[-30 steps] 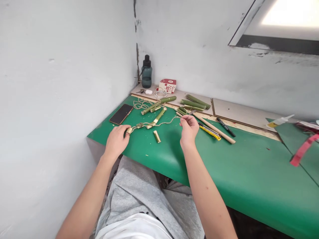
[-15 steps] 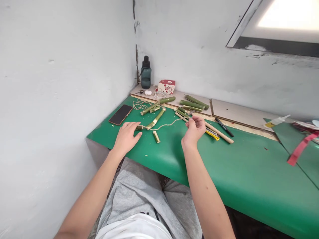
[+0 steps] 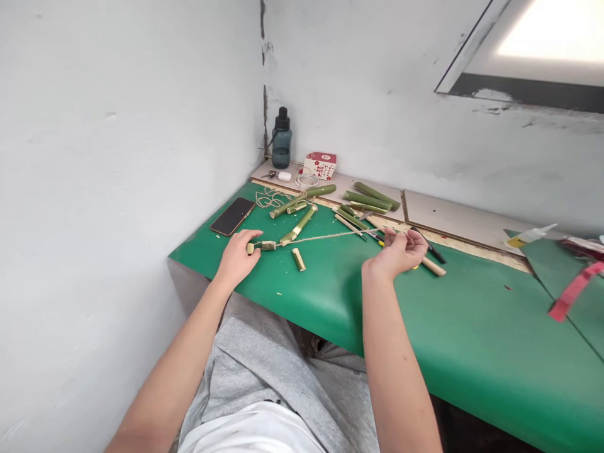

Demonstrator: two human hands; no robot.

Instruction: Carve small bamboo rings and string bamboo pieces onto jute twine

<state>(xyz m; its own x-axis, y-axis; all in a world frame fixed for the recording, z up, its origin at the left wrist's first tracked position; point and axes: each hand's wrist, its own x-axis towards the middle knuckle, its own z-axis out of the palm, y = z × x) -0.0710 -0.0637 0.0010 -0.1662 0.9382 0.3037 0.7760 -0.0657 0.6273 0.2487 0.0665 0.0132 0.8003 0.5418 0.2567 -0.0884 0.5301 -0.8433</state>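
The right hand point(image 3: 399, 253) has drawn away along the bench point(image 3: 472, 327), pulling the string point(image 3: 325, 237) taut — its fingers pinching it — while the left hand point(image 3: 238, 251) is pinching the bamboo beads point(image 3: 258, 246) near the bench's left edge.

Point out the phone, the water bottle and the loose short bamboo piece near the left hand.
phone point(image 3: 232, 216), head view, middle of its dark screen.
water bottle point(image 3: 282, 150), head view, on its dark body.
short bamboo piece point(image 3: 298, 259), head view, mid-length of the piece.

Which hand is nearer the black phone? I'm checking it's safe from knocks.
Left. The left hand rests just right of the phone, nearer the table's front edge; the right hand is far off to the right.
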